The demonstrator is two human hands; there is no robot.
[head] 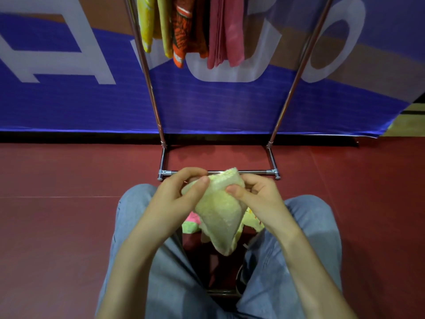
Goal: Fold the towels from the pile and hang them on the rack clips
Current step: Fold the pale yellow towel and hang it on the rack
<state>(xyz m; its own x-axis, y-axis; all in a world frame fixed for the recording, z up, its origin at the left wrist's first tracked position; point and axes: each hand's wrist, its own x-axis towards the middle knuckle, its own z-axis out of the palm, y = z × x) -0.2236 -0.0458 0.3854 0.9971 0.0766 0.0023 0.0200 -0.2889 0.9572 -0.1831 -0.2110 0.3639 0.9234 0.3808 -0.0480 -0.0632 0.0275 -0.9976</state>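
Yellow towel [218,212] pinched between both hands; banner [207,104] lettering unreadable.

A pale yellow terry towel [218,210] is bunched into a rough triangle, its upper edge pinched at both sides and its lower point hanging down. Below it lies the pile [193,223], showing pink, green and yellow cloth. On the metal rack [151,88] hang yellow towels [147,26], an orange patterned towel [184,31] and pink towels [226,33], side by side.

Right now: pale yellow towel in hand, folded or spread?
Folded: the pale yellow towel is doubled into a thick wedge, pinched by left hand and right hand.
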